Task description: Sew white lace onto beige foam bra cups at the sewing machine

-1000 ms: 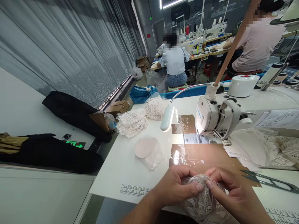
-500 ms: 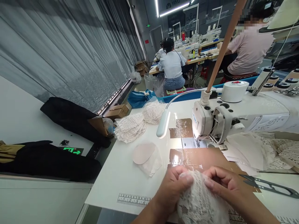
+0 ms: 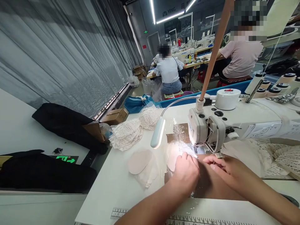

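Note:
My left hand [image 3: 187, 167] is closed on a white lace piece [image 3: 172, 153] with a pale pad, pressing it to the bed beside the needle area of a white sewing machine [image 3: 206, 125]. My right hand [image 3: 222, 167] is just right of it, fingers pinched near the presser foot; what they hold, if anything, is hidden. A beige oval pad with sheer lace [image 3: 140, 164] lies left of my hands. Farther back are two stacks of lace pieces [image 3: 127, 134]. The dark thread snips [image 3: 290, 199] show partly beyond my right forearm.
A lit lamp [image 3: 158, 132] on a bendy neck hangs left of the machine head. More lace [image 3: 274, 153] lies under the machine arm. Thread cones [image 3: 266, 84] stand behind at right. A printed ruler [image 3: 194, 219] runs along the front edge. Co-workers sit at machines beyond.
Both hands have moved forward from the table's front edge to the needle area, carrying the lace piece, which now lies flat on the machine bed. The view has shifted slightly.

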Available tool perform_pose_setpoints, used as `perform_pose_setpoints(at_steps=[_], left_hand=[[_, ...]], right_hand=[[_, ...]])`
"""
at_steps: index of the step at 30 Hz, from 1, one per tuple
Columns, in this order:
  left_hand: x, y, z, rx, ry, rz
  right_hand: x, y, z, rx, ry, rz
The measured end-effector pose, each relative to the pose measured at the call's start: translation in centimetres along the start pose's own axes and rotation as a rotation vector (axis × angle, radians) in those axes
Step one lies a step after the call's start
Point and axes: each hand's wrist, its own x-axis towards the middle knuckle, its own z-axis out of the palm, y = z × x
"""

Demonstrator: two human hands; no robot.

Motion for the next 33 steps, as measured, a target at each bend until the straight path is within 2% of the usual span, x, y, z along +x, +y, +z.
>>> perform_pose_setpoints(at_steps=[2, 4, 7, 10, 13, 17, 23, 28, 33], left_hand=[[-0.3, 1.5, 0.5, 0.014, -0.047, 0.053], [-1.0, 1.9, -0.3, 0.0, -0.063, 0.085], [-1.7, 0.9, -2.6, -0.154, -0.082, 0.066], [-1.4, -1.0, -3.8, -0.411, -0.145, 0.055], [-0.7, -2.4, -3.1, -0.502, -0.094, 0.081], [0.1, -3.1, -1.3, -0.437, 0.02, 0.136], [1.2, -4.3, -0.8, -0.404, 0.036, 0.23], [1.3, -5.2, -0.3, -0.396, 0.049, 0.266], [1.2, -5.2, 0.0, -0.412, 0.065, 0.231]], right_hand=[[0.6, 0.0, 0.8, -0.104, 0.02, -0.034], [0.7, 0.0, 1.8, -0.187, -0.003, -0.069], [0.4, 0.5, 3.4, -0.343, 0.001, -0.127], [0.1, 1.3, 4.6, -0.549, 0.128, -0.231], [0.2, 1.5, 4.9, -0.694, 0.236, -0.295], [0.8, 0.7, 4.6, -0.78, 0.287, -0.249], [1.7, 0.0, 4.4, -0.8, 0.338, -0.218], [1.7, -0.1, 4.4, -0.808, 0.32, -0.218], [1.3, 0.4, 4.6, -0.801, 0.304, -0.209]])
